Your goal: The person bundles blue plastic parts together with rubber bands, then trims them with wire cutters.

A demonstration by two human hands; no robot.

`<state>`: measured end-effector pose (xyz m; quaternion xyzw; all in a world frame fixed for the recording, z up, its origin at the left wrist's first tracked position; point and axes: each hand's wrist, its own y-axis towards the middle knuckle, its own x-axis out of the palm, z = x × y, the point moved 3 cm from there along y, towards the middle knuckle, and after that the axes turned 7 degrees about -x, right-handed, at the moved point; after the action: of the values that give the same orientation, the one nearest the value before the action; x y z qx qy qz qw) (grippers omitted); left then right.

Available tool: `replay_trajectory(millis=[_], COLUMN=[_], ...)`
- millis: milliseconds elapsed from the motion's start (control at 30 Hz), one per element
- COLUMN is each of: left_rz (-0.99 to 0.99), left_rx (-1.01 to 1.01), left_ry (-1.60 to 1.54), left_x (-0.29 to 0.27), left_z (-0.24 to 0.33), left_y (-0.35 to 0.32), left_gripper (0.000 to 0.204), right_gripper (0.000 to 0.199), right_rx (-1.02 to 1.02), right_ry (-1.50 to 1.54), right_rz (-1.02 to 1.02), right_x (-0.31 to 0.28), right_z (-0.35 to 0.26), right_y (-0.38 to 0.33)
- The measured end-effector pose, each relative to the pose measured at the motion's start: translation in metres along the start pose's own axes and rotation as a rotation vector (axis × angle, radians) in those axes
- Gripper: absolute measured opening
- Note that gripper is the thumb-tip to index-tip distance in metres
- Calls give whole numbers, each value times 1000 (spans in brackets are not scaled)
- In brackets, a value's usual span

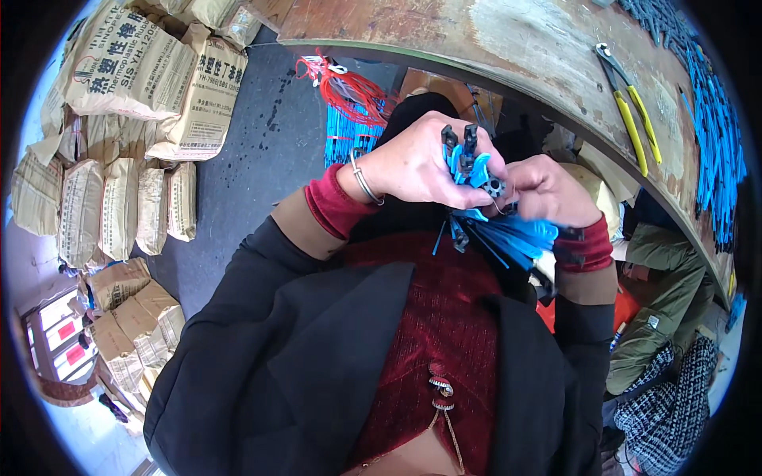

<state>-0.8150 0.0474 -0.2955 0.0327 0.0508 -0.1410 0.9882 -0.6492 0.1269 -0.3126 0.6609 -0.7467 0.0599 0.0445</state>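
Observation:
Above my lap, my left hand (429, 163) is closed around a bundle of thin blue plastic strips (508, 242) with black ends. Several black tips (460, 139) stick up past its thumb and fingers, and the strips fan out below, smeared by motion toward the right wrist. My right hand (548, 190) presses against the bundle's right side with fingers curled in a pinch. What sits between those fingertips is too small and hidden to make out. A small black ribbed round end (494, 187) shows between the two hands.
On the wooden table (508, 40) lie pliers with yellow handles (635, 119) and a heap of blue strips (718, 151). Beyond my left hand are red strands (349, 95) and more blue strips (341, 135). Paper sacks (119, 71) are stacked at left; clothes (667, 293) lie at right.

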Motion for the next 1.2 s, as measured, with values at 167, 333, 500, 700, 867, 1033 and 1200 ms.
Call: replay_trajectory(millis=[167, 333, 500, 700, 867, 1033, 1200], left_rz=[31, 50, 97, 172, 177, 255, 260], left_rx=[-13, 5, -27, 58, 84, 120, 235], left_ry=[-26, -26, 27, 5, 131, -162, -116], left_x=[-1, -3, 0, -23, -18, 21, 18], left_z=[0, -3, -2, 7, 23, 14, 5], left_y=[1, 2, 4, -14, -53, -50, -75], left_gripper=[27, 26, 26, 28, 30, 46, 46], right_gripper=[14, 20, 20, 20, 26, 14, 23], right_rx=[88, -59, -73, -136, 103, 323, 263], right_ry=[-137, -217, -110, -179, -333, -620, -668], right_rz=[-6, 340, 454, 352, 379, 238, -10], right_x=[10, 15, 16, 11, 42, 38, 6], right_z=[-17, -12, -9, -18, -17, -27, 28], right_y=[-1, -8, -5, 41, 26, -23, 25])
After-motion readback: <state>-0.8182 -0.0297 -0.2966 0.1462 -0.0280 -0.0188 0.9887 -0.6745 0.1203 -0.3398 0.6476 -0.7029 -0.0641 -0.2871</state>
